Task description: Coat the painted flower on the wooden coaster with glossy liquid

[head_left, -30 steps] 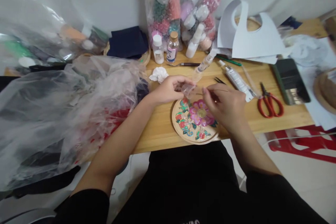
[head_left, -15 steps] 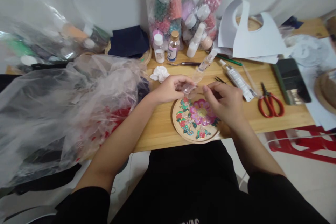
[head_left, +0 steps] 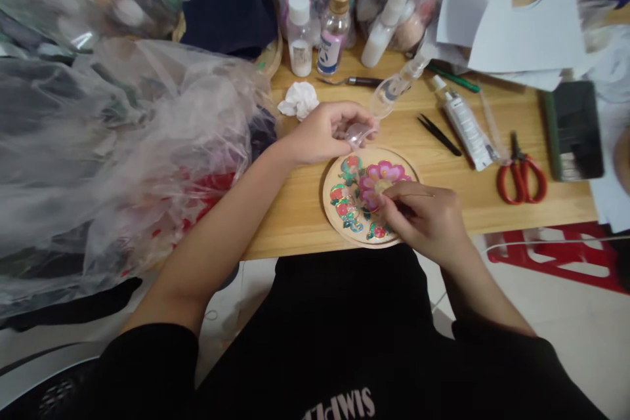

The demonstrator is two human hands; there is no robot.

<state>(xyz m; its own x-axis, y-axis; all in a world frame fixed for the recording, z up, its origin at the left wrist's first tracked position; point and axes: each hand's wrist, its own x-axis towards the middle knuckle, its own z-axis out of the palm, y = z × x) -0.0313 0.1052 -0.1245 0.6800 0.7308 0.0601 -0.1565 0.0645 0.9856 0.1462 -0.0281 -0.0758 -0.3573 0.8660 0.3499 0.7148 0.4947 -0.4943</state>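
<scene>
My left hand (head_left: 339, 131) is closed around a small clear plastic cup (head_left: 358, 136), tilted above the far rim of a round wooden plaque (head_left: 331, 223). The plaque lies flat near the table edge and carries colourful flowers with gold outlines. A large pink flower (head_left: 381, 178) with a yellow middle is the biggest of them. Over the plaque's right side, my right hand (head_left: 428, 216) pinches a thin gold-coloured wire (head_left: 418, 195), its fingertips near the yellow middle. This hand hides part of the plaque. Whether the fingertips touch the flower is not visible.
Black tweezers (head_left: 440, 134), a glue tube (head_left: 470, 131) and red-handled pliers (head_left: 520, 177) lie to the right, before a phone (head_left: 573, 131). Behind stand a corked bottle (head_left: 333, 33), a white-capped bottle (head_left: 300, 36) and a spray bottle (head_left: 401, 85). Plastic sheeting (head_left: 172, 125) covers the left.
My right hand has moved from beside the cup down to the large flower. My left hand keeps the cup. The camera view has tilted downward.
</scene>
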